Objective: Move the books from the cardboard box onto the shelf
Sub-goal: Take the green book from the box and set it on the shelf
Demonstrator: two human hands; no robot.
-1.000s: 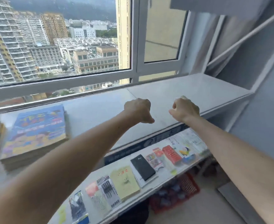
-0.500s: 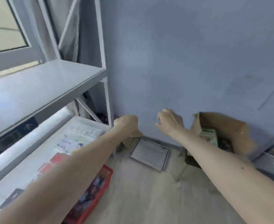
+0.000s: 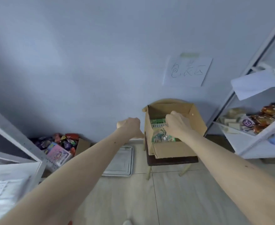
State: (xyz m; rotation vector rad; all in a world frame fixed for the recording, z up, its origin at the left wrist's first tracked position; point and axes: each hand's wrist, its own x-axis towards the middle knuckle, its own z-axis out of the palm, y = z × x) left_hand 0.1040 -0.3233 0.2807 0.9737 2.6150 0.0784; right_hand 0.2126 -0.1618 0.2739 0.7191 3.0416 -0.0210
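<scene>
The books [image 3: 162, 134] lie in the open cardboard box [image 3: 174, 149], green and illustrated covers showing near its left wall. The box sits on a dark-seated stool [image 3: 170, 159] against the wall, probably so the load can be reached without stooping to the floor. The right hand [image 3: 177, 124] hangs over the box opening, its fingers [image 3: 168, 121] curled under; whether they are closed on a cover I cannot tell, since the knuckles hide the tips. The left hand [image 3: 130, 127] floats just beside the box's left wall, loosely fisted and holding nothing, apparently ready to steady the box or take the other edge of a stack. A metal tray [image 3: 120, 161] lies on the floor left of the stool. The shelf [image 3: 12, 174] corner shows at lower left, well apart.
</scene>
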